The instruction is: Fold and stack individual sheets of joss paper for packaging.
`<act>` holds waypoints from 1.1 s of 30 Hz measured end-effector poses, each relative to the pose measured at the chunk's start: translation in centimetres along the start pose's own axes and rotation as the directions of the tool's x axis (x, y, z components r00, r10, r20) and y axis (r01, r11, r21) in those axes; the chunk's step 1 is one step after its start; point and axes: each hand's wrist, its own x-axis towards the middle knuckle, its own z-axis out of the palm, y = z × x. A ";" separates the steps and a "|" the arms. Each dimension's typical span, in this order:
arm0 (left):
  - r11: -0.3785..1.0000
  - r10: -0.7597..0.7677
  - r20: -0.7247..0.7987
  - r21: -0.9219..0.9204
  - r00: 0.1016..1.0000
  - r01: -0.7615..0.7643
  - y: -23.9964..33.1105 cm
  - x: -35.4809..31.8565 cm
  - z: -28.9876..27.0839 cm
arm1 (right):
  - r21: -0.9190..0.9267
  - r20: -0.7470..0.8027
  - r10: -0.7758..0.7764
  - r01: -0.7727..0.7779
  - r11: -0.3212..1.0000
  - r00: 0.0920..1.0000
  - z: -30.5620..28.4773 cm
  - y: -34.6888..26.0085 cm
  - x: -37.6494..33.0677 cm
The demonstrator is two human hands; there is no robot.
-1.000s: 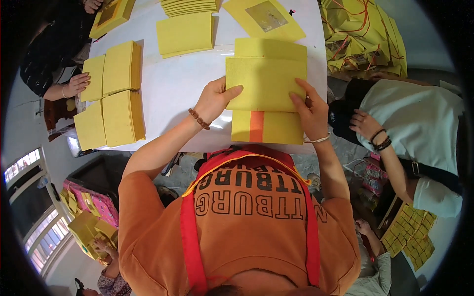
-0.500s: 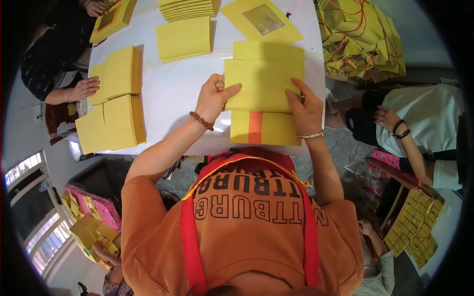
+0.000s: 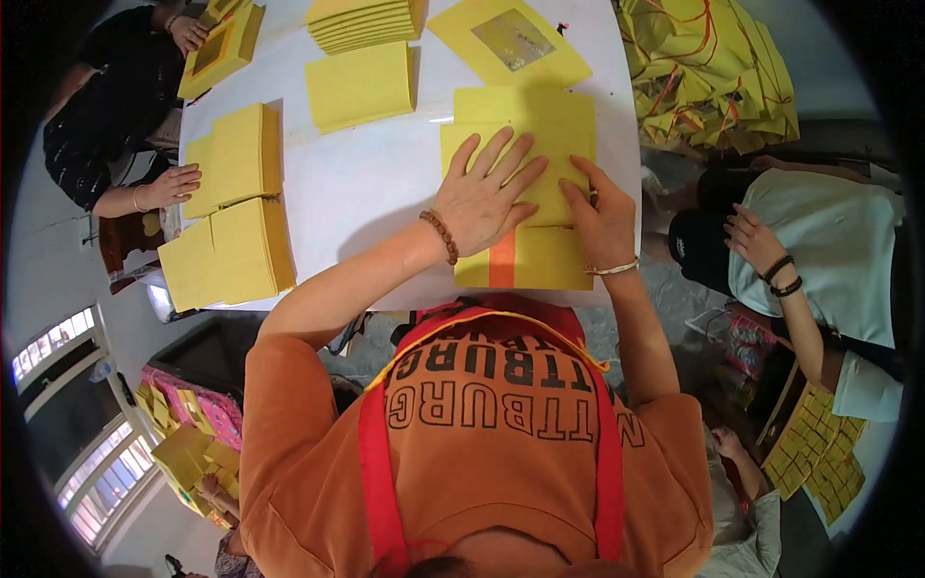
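A folded yellow paper sheet (image 3: 549,207) lies on the table in front of me, over a longer yellow piece (image 3: 554,260) that shows at its near and far ends. An orange band (image 3: 502,258) crosses the near part. My left hand (image 3: 488,193) is open, its fingers spread flat on the folded sheet. At the sheet's right edge my right hand (image 3: 599,207) keeps its grip, thumb and forefinger on top; its other fingers are curled and partly hidden. A brown bead bracelet (image 3: 439,236) circles my left wrist.
Yellow stacks stand on the white table (image 3: 356,202): one stack (image 3: 361,85) ahead, paired stacks (image 3: 236,207) at left. Farther off lies a yellow sheet with a picture (image 3: 511,39). A co-worker's hand (image 3: 173,186) touches the left stacks. Tied yellow bundles (image 3: 713,77) fill the far right.
My left hand has let go of the sheet's left edge and moved right, now flat on top with fingers spread. My right hand stays at the right edge.
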 end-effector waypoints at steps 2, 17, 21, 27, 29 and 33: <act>1.000 -0.016 0.017 0.006 1.000 0.016 0.0 -0.1 0.2 | -0.084 0.048 -0.002 0.006 0.996 0.999 -0.5 -1.1 0.1; 0.725 -0.206 -0.127 -0.686 0.970 0.064 -2.2 -1.6 0.9 | -0.472 0.465 -0.390 0.595 0.650 0.795 2.0 -0.5 1.5; 0.854 -0.164 -0.091 -0.512 0.982 0.095 -1.7 -2.1 -0.6 | -0.505 0.471 -0.384 0.600 0.620 0.794 1.9 -0.4 1.6; 0.998 -0.012 -0.062 -0.066 0.998 0.008 -1.8 -3.0 -0.9 | -0.517 0.478 -0.389 0.611 0.600 0.787 1.8 -0.4 1.4; 0.990 -0.022 0.007 -0.142 1.000 0.023 -1.3 -3.3 -2.0 | -0.517 0.472 -0.397 0.612 0.599 0.787 1.9 -0.2 1.5; 0.972 0.194 0.025 0.129 0.981 -0.196 -1.0 -3.2 -1.5 | -0.382 0.479 -0.412 0.607 0.697 0.775 1.0 0.3 2.3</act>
